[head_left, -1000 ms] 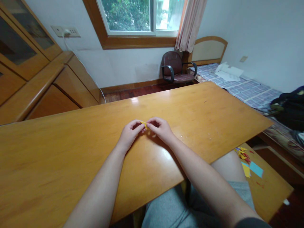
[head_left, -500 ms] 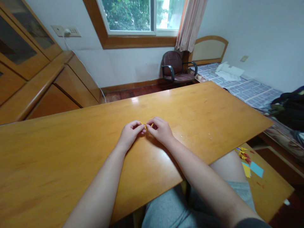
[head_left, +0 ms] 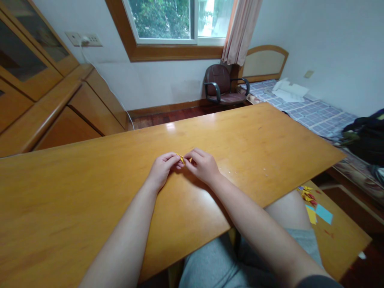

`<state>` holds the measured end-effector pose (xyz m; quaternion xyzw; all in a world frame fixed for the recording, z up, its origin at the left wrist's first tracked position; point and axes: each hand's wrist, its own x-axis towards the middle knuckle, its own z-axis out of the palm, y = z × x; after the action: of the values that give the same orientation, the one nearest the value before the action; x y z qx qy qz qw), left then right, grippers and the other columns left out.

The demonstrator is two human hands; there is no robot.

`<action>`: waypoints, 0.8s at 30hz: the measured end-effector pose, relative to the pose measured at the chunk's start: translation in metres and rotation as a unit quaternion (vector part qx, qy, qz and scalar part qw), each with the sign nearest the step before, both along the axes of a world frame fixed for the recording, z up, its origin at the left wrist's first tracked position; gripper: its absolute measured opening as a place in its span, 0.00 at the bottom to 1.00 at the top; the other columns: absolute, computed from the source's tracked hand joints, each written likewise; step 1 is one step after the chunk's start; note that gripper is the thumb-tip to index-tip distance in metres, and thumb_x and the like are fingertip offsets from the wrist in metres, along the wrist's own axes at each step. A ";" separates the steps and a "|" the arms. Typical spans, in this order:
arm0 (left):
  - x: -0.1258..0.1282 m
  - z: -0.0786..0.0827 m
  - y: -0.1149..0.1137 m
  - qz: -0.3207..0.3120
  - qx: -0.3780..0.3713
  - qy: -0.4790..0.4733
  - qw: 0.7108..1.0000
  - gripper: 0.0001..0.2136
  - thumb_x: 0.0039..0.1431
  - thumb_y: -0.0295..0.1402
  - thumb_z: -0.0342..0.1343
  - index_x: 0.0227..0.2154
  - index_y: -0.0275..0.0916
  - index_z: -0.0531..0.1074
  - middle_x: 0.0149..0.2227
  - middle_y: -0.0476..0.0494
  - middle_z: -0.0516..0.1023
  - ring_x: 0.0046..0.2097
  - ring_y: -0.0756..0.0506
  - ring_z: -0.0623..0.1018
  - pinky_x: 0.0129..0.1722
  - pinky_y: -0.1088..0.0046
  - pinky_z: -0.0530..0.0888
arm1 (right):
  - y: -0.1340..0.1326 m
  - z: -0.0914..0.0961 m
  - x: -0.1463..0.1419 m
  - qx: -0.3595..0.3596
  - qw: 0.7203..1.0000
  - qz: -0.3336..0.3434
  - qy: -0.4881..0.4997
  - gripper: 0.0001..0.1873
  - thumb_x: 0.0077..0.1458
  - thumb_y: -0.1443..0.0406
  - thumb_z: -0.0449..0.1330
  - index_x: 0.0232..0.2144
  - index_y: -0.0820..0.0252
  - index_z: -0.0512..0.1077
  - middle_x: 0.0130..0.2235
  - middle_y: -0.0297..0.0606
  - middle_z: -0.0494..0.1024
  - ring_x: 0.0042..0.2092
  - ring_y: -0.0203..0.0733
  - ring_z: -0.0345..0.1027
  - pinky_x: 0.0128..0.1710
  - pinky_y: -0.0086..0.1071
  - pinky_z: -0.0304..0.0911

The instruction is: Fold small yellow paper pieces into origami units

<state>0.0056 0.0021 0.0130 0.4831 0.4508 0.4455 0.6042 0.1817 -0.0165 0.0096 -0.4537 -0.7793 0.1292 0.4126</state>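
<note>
Above the wooden tabletop (head_left: 90,192), the left hand (head_left: 161,170) pinched a small yellow piece (head_left: 181,159) in its fingers, the right hand (head_left: 204,166) gripped its other side, fingers nearly together, yellow (head_left: 311,215) and blue sheets (head_left: 324,214) lay lower right.

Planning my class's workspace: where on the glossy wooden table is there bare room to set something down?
The table is bare left of the left hand, and from the right hand to the table's right edge, bar small pale specks. Crowded: between the hands, around a small yellow folded piece.
</note>
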 end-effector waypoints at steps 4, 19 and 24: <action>0.000 0.001 -0.001 0.002 -0.027 -0.015 1.000 0.10 0.46 0.38 0.65 0.24 0.36 0.77 0.24 0.45 0.78 0.27 0.50 0.76 0.29 0.76 0.72 | 0.000 0.001 0.001 0.007 1.000 0.014 -0.009 0.10 0.62 0.62 0.55 0.34 0.56 0.75 0.35 0.39 0.77 0.33 0.36 0.67 0.36 0.30 0.59; 0.001 0.002 -0.002 0.005 -0.057 -0.047 0.997 0.16 0.42 0.42 0.72 0.27 0.34 0.76 0.25 0.47 0.78 0.27 0.52 0.77 0.30 0.79 0.75 | 0.003 -0.007 0.003 0.060 0.997 0.014 -0.055 0.09 0.63 0.64 0.56 0.35 0.57 0.76 0.35 0.38 0.77 0.34 0.35 0.69 0.35 0.27 0.61; 0.001 0.002 -0.002 0.013 -0.052 -0.055 0.997 0.17 0.41 0.41 0.72 0.28 0.34 0.77 0.27 0.47 0.80 0.28 0.52 0.78 0.31 0.79 0.75 | 0.004 -0.008 0.002 0.032 0.999 0.018 0.001 0.08 0.63 0.63 0.56 0.38 0.57 0.76 0.38 0.39 0.78 0.36 0.35 0.70 0.38 0.27 0.64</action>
<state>0.0064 0.0004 0.0147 0.4198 0.4460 0.4551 0.6464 0.1836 -0.0125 0.0019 -0.4266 -0.7905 0.1121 0.4249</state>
